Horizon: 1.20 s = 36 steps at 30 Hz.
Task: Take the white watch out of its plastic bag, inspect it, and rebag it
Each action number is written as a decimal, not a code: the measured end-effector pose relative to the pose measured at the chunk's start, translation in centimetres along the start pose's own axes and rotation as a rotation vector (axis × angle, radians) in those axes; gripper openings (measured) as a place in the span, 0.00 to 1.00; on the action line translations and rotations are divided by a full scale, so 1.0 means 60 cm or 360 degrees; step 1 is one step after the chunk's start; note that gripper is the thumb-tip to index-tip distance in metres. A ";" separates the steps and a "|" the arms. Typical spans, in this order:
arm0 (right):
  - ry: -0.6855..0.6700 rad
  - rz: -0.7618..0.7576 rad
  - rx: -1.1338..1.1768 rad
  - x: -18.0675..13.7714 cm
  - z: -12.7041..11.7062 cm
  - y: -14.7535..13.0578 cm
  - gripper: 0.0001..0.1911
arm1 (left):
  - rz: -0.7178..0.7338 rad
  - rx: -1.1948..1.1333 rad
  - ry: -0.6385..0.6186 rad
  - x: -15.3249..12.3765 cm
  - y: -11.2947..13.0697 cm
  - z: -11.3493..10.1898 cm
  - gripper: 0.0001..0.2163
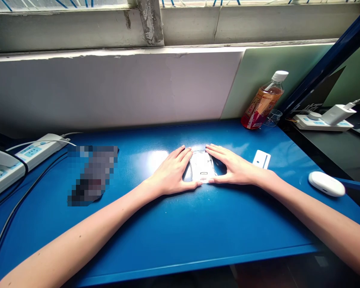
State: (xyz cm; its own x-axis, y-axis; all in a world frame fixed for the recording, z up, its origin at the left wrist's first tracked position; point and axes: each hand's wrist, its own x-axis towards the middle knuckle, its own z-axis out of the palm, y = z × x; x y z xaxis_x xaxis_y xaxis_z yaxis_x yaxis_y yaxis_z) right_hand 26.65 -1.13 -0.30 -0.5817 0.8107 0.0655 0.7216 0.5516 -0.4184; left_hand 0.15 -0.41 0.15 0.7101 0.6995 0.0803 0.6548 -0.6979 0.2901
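A small clear plastic pouch [201,166] with something white inside lies flat on the blue table [180,232]. My left hand [172,173] rests on its left side, fingers stretched out and together, thumb at the pouch's near edge. My right hand [232,167] mirrors it on the right side, fingers flat, thumb tip meeting the left thumb. Both hands frame and touch the pouch; neither lifts it.
A small white card [261,159] lies just right of my right hand. A white oval case [326,183] sits near the right edge. A bottle of reddish drink [262,103] stands at the back right. Power strips [33,152] [321,122] lie at both sides. A blurred dark object [91,174] lies left.
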 end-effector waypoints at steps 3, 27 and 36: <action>-0.0020 0.0020 0.0002 -0.001 0.002 -0.003 0.54 | -0.0003 0.0020 0.0013 0.000 0.001 0.000 0.46; -0.0004 -0.0061 -0.0078 -0.016 -0.002 -0.006 0.50 | 0.0034 0.0006 -0.0008 0.000 -0.002 -0.002 0.47; 0.0066 -0.0089 -0.0053 -0.019 0.002 -0.001 0.51 | 0.0014 -0.0073 0.0057 -0.003 -0.003 0.003 0.46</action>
State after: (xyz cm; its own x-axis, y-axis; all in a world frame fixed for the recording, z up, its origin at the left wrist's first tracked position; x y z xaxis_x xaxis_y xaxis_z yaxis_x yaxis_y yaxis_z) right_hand 27.21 -2.12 -0.48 -0.6059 0.7855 0.1259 0.7007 0.6019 -0.3830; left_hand -0.08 -0.43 -0.08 0.7054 0.6991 0.1170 0.6354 -0.6968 0.3327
